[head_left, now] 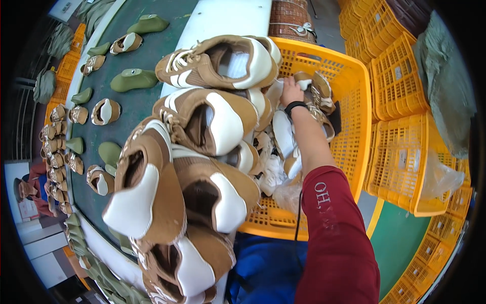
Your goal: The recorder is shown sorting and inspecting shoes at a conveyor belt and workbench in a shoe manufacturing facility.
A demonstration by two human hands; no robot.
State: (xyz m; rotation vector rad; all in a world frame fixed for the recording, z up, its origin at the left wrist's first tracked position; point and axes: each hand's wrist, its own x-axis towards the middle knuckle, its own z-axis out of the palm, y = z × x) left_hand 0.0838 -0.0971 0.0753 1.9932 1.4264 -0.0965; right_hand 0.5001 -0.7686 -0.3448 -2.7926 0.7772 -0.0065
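Note:
My right hand [292,93], with a dark band at the wrist, reaches into a yellow plastic crate [349,66]. Its fingers are curled at a white piece [275,94] among the shoe uppers; what they hold, if anything, is hidden. Brown-and-white laced shoe uppers [320,93] lie in the crate beside my wrist, with crumpled white material [273,172] below them. To the left, several brown shoes with white heels [228,121] are piled at the crate's edge, heels toward me. My left hand is out of view.
A green conveyor belt [131,106] on the left carries green shoe lasts [134,80] and more uppers [106,111]. Yellow crates [400,157] are stacked at the right. A blue thing [263,268] sits below the crate. Another person [35,187] is at the far left.

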